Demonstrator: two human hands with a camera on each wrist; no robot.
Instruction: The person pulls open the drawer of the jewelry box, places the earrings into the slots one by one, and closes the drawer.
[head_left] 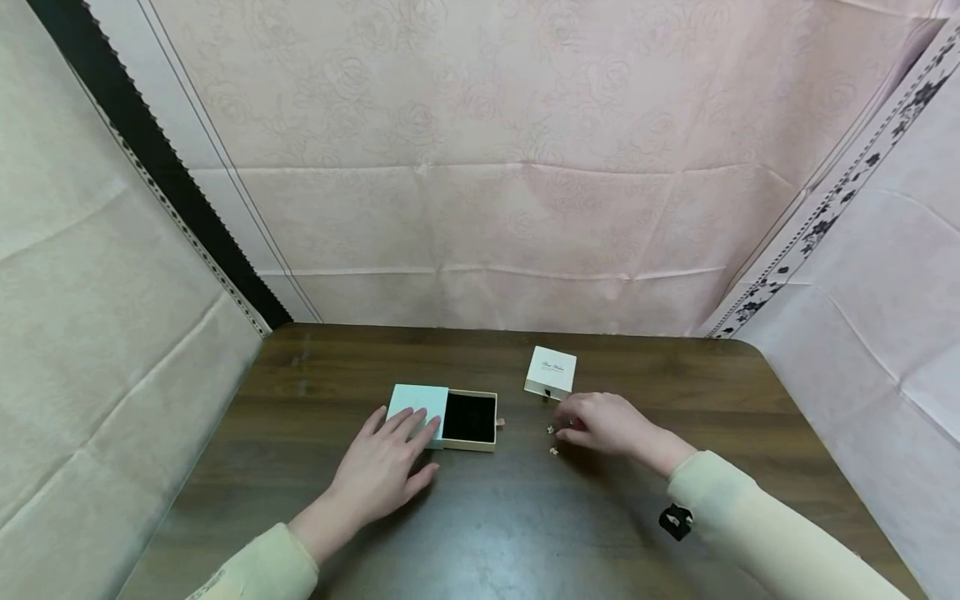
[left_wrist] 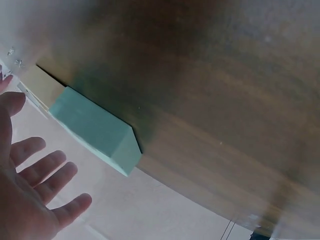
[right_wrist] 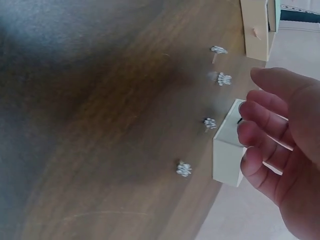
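My left hand [head_left: 381,477] lies over a teal slide-out box [head_left: 426,395], its fingers spread across the sleeve; whether they press on it I cannot tell. The box's black-lined drawer [head_left: 470,417] is pulled out to the right, with a small pink tab on its end. My right hand [head_left: 606,423] hovers by a small white box [head_left: 552,372], fingers loosely bent. Nothing shows between its fingers in the right wrist view. Several sparkling silver pieces, probably stud earrings [right_wrist: 183,168], lie on the wood near that hand.
The brown wooden table [head_left: 360,358] ends at a straight back edge, with pale patterned cloth [head_left: 480,217] hanging behind and at both sides. A black object [head_left: 676,522] is strapped at the right sleeve.
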